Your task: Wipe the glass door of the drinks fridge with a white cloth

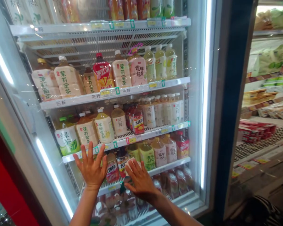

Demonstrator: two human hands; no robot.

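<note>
A glass door [194,103] of a lit drinks cooler stands in front of me. My left hand [92,168] is raised at the glass with its fingers spread and nothing in it. To its right, my right hand [140,179] lies flattened over a pale, crumpled piece that looks like a cloth or tissue [129,162], partly hidden under the fingers. Behind the glass near my hands are a red-labelled iced tea bottle [112,168] and a green-labelled bottle [147,156]. A dark green patch [125,184] shows beside my right thumb; I cannot tell what it is.
Shelves behind the glass hold several tea bottles, including a red-capped one [103,73] and a green-capped one [67,136]. Light strips [206,94] run down both sides. At right, an open shelf [264,147] carries red packets [257,129]. A red panel [11,185] borders the left.
</note>
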